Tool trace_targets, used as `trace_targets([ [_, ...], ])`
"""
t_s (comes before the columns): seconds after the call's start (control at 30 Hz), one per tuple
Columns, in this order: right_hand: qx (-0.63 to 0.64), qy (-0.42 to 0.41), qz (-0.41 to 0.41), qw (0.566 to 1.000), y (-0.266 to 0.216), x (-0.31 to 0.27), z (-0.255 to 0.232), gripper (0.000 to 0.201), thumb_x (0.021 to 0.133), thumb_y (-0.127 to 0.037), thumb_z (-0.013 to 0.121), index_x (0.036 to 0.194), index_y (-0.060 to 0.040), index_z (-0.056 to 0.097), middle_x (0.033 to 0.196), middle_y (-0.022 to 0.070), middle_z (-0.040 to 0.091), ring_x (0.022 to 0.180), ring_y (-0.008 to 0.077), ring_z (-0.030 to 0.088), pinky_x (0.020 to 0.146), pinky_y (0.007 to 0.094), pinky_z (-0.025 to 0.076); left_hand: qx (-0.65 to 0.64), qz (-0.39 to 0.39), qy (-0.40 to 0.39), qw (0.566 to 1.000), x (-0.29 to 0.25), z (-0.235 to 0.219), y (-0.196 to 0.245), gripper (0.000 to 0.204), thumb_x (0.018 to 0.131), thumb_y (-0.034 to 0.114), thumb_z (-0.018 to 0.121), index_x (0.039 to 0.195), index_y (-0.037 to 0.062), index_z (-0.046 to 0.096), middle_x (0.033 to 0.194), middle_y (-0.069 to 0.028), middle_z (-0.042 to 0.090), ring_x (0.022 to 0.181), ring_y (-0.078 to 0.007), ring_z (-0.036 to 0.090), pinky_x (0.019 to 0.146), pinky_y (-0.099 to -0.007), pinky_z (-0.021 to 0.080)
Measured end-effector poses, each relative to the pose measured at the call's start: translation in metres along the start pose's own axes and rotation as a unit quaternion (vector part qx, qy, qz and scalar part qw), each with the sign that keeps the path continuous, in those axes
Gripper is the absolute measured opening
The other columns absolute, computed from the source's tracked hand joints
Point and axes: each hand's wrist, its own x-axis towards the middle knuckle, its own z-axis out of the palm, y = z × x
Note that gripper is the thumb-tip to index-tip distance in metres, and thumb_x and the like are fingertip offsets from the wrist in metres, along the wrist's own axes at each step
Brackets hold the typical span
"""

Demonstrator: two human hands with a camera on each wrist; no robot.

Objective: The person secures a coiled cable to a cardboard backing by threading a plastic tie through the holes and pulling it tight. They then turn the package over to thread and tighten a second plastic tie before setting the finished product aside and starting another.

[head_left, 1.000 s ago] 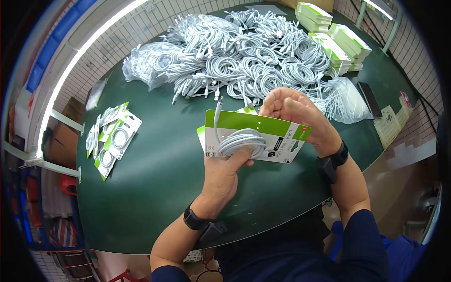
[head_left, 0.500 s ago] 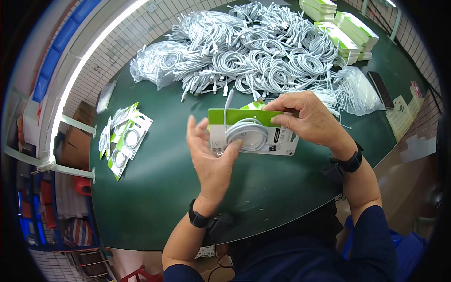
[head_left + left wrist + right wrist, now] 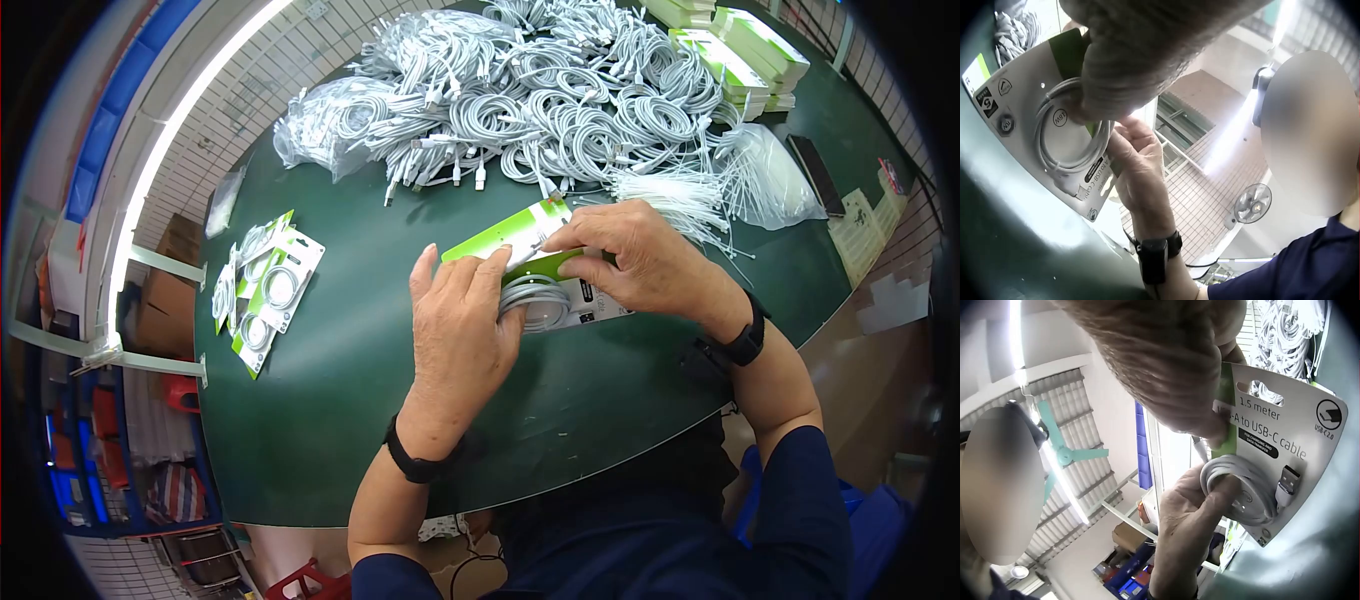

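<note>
My left hand [image 3: 450, 330] grips a green and white cable card [image 3: 1329, 447] printed "USB-A to USB-C cable". Its thumb presses inside the grey cable coil [image 3: 535, 300] on the card's front, and its other fingers reach over the green top edge. With thumb and fingers, my right hand [image 3: 645, 260] pinches that green edge near the middle. A pale cable end [image 3: 1199, 449] shows behind the edge, close by the right fingertips. The cable's USB-A plug [image 3: 1288, 482] lies against the card front. Behind the held card, another green and white card [image 3: 490, 238] is partly hidden.
A large heap of coiled cables [image 3: 560, 120] covers the back of the green table [image 3: 320, 440]. Carded cables [image 3: 278, 287] lie at left. Loose zip ties [image 3: 675, 195], a plastic bag [image 3: 770, 180], a phone [image 3: 815, 175] and stacked cards [image 3: 750, 60] are at right.
The right hand has come from beside the card to pinch its top edge. The left fingers have moved over that edge. The cable end that stood up above the card is now bent down behind it.
</note>
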Motion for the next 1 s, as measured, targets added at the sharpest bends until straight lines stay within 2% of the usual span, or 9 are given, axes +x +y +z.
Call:
trace_targets([
  [0.03, -0.016, 0.007, -0.002, 1.0, -0.001, 0.0, 0.002, 0.025, 0.087, -0.008, 0.078, 0.111, -0.0043, 0.074, 0.086, 0.0117, 0.071, 0.075, 0.0309, 0.07, 0.068, 0.0371, 0.055, -0.007, -0.009, -0.011, 1.0, -0.001, 0.001, 0.0, 0.05, 0.076, 0.007, 0.081, 0.125, 0.0038, 0.069, 0.102, -0.0132, 0.069, 0.104, -0.0356, 0.066, 0.112, -0.054, 0.041],
  [0.13, -0.067, 0.01, -0.032, 0.997, -0.012, 0.003, 0.003, 0.023, 0.086, -0.011, 0.079, 0.108, -0.0069, 0.073, 0.089, 0.0097, 0.07, 0.078, 0.0298, 0.07, 0.068, 0.0386, 0.056, -0.017, 0.015, 0.023, 0.999, -0.004, 0.009, 0.004, 0.048, 0.077, 0.004, 0.079, 0.124, 0.0055, 0.07, 0.094, -0.0119, 0.069, 0.092, -0.0343, 0.068, 0.105, -0.051, 0.047],
  [0.23, -0.134, 0.01, -0.098, 0.986, -0.005, 0.002, 0.004, 0.022, 0.084, -0.015, 0.081, 0.103, -0.0084, 0.072, 0.091, 0.0083, 0.069, 0.082, 0.0287, 0.07, 0.068, 0.0395, 0.056, -0.016, 0.026, 0.031, 0.999, -0.002, 0.009, 0.004, 0.049, 0.076, 0.003, 0.081, 0.124, 0.0082, 0.071, 0.091, -0.0107, 0.07, 0.088, -0.0339, 0.068, 0.097, -0.0472, 0.052],
  [0.33, -0.153, 0.049, -0.151, 0.975, -0.002, 0.003, 0.006, 0.027, 0.075, -0.013, 0.087, 0.097, -0.009, 0.072, 0.091, 0.0059, 0.071, 0.079, 0.0279, 0.069, 0.065, 0.0383, 0.055, -0.019, 0.027, 0.052, 0.998, -0.003, 0.011, 0.002, 0.051, 0.075, 0.004, 0.082, 0.125, 0.0101, 0.072, 0.091, -0.01, 0.07, 0.085, -0.0323, 0.068, 0.085, -0.0441, 0.055],
  [0.43, -0.124, 0.062, -0.149, 0.979, -0.008, 0.002, 0.005, 0.026, 0.076, -0.013, 0.086, 0.097, -0.0089, 0.072, 0.092, 0.0046, 0.07, 0.081, 0.0271, 0.069, 0.067, 0.0388, 0.055, -0.026, 0.005, 0.046, 0.999, -0.005, 0.014, 0.002, 0.051, 0.075, 0.005, 0.083, 0.125, 0.0106, 0.073, 0.089, -0.009, 0.07, 0.081, -0.0314, 0.068, 0.073, -0.0425, 0.054],
  [0.53, -0.124, 0.056, -0.123, 0.983, -0.015, 0.003, 0.008, 0.026, 0.076, -0.012, 0.085, 0.097, -0.0085, 0.071, 0.093, 0.0046, 0.071, 0.083, 0.0265, 0.07, 0.069, 0.0391, 0.055, -0.024, 0.019, 0.053, 0.998, -0.005, 0.019, -0.002, 0.051, 0.075, 0.003, 0.081, 0.125, 0.0101, 0.073, 0.087, -0.0085, 0.068, 0.078, -0.0306, 0.068, 0.069, -0.0416, 0.053],
  [0.73, -0.153, 0.033, -0.143, 0.977, -0.005, 0.0, 0.011, 0.029, 0.074, -0.012, 0.088, 0.097, -0.0087, 0.071, 0.094, 0.0047, 0.071, 0.083, 0.0262, 0.07, 0.07, 0.0385, 0.055, -0.031, 0.03, 0.057, 0.997, -0.005, 0.021, 0.0, 0.051, 0.074, -0.001, 0.077, 0.124, 0.0101, 0.073, 0.087, -0.0084, 0.067, 0.079, -0.031, 0.067, 0.071, -0.0419, 0.053],
  [1.0, -0.113, 0.045, -0.081, 0.989, -0.001, -0.008, 0.01, 0.024, 0.073, -0.003, 0.087, 0.09, -0.0072, 0.069, 0.097, 0.0063, 0.075, 0.08, 0.0259, 0.071, 0.069, 0.0376, 0.055, -0.075, 0.007, 0.067, 0.995, -0.008, 0.022, -0.005, 0.058, 0.069, -0.007, 0.076, 0.124, 0.0093, 0.07, 0.097, -0.0123, 0.072, 0.084, -0.033, 0.068, 0.076, -0.0414, 0.054],
])
